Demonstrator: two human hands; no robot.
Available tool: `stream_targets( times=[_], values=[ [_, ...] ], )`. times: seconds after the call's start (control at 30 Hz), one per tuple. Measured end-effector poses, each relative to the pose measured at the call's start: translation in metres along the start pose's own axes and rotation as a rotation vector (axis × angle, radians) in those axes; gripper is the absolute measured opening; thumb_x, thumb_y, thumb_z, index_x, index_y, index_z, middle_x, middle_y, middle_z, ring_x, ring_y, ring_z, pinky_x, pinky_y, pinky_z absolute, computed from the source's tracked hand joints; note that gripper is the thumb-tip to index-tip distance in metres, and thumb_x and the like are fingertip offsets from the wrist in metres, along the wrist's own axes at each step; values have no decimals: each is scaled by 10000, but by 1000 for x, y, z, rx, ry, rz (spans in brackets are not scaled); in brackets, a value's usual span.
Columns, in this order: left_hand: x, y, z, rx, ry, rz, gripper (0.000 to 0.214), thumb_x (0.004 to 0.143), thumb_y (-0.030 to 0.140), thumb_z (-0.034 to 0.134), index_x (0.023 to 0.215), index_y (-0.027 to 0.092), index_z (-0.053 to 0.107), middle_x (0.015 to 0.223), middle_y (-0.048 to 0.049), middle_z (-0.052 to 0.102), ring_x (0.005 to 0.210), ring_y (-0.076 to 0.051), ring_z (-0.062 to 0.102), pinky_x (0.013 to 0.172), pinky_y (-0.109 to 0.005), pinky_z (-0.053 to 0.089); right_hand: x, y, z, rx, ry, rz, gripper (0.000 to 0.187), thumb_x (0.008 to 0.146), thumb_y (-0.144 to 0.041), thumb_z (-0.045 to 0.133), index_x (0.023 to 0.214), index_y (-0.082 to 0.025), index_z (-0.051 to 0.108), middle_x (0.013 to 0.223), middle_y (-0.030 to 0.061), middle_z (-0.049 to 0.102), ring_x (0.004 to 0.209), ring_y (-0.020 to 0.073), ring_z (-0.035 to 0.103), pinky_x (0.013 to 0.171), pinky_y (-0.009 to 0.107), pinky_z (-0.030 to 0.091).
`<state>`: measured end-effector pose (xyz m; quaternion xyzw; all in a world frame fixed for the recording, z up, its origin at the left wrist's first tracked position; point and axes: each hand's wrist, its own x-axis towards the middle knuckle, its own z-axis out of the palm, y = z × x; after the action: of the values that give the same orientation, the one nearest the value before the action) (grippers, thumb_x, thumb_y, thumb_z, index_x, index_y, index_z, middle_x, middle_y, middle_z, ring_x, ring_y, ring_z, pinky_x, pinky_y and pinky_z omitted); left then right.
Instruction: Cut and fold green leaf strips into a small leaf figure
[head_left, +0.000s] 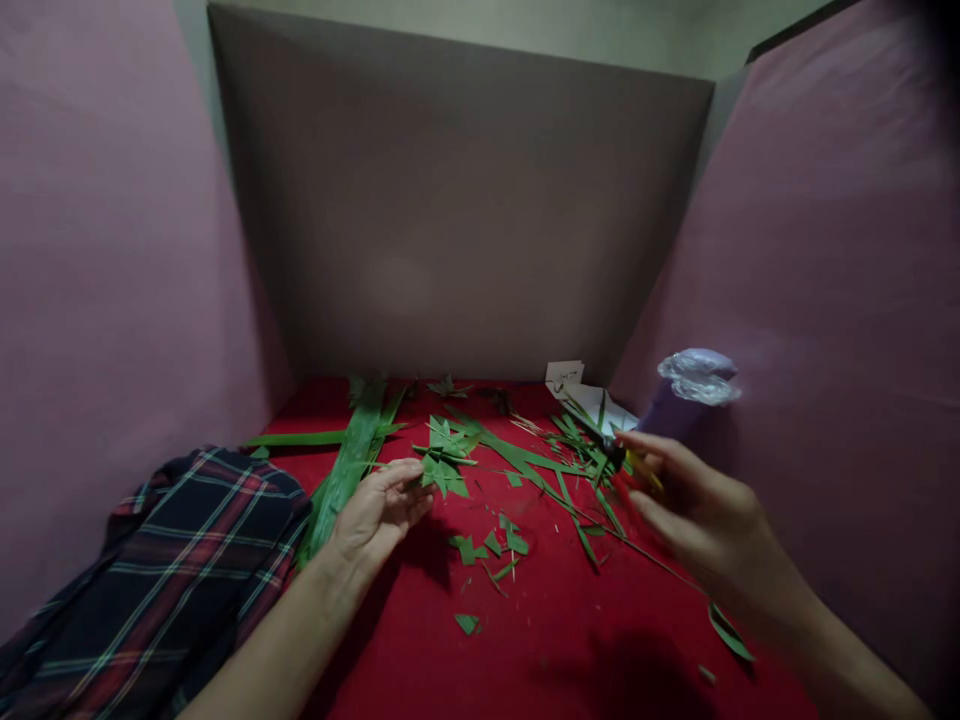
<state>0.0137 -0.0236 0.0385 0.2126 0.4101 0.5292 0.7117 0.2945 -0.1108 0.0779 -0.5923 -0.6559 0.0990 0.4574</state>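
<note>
My left hand pinches a folded green leaf piece with pointed, star-like ends, held above the red cloth. To the right, my right hand is closed around a pair of scissors with yellow and red handles and a dark middle. Motion blurs them, and their blades point away to the upper left, over a heap of cut leaf strips. Small leaf scraps lie scattered on the cloth between both hands.
Long broad leaves lie at the left. A plaid cloth rests beside my left forearm. At the back right are a white card, white paper and a purple object topped with clear plastic. Panels enclose the sides and back.
</note>
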Motion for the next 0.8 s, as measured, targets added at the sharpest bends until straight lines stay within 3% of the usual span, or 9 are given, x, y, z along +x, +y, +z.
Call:
stream_targets(
  times=[0.17,0.23,0.3,0.4,0.53,0.63,0.8],
  values=[
    [-13,-3,9,-164,-12,64,157,694,1,534,638,145,560,577,17,633,538,-130,638,606,-285,543,-56,-39,51,640,-409,445,398,640,-183,644,1009,-246,510,649,-56,504,507,86,493,481,194,395],
    [-16,-5,10,-196,-18,77,162,693,-2,539,638,148,564,584,16,643,551,-130,641,623,-287,545,-71,-45,73,782,-453,476,371,599,-225,669,941,-236,528,676,-43,525,490,83,482,463,199,382],
    [-17,-6,10,-211,-25,84,163,685,-5,550,641,151,570,587,14,649,561,-129,643,625,-281,545,-77,-44,91,848,-385,438,447,517,-277,729,920,-244,538,674,-42,516,516,93,473,475,206,378],
    [-18,-8,11,-217,-43,95,155,673,2,573,650,155,579,594,17,651,569,-127,643,632,-276,547,-68,-39,105,857,-107,425,469,505,-372,755,892,-242,525,683,-16,537,544,125,492,475,229,392],
    [-26,-14,16,-207,-93,111,148,668,13,596,668,160,580,606,22,648,573,-122,637,650,-285,546,-39,-45,111,880,126,444,398,667,-433,674,928,-254,432,805,18,600,705,170,570,592,267,440],
    [-35,-20,23,-166,-147,126,124,669,42,623,683,157,579,644,6,653,619,-126,637,656,-273,540,-25,-55,116,926,183,437,368,685,-395,678,895,-255,411,854,10,609,801,178,582,597,253,431],
    [-44,-32,36,-72,-200,141,115,665,92,659,693,161,572,684,2,651,642,-120,627,648,-248,530,-17,-58,122,995,281,451,385,654,-279,712,896,-248,413,767,-34,550,713,139,567,552,223,415]
  ],
)
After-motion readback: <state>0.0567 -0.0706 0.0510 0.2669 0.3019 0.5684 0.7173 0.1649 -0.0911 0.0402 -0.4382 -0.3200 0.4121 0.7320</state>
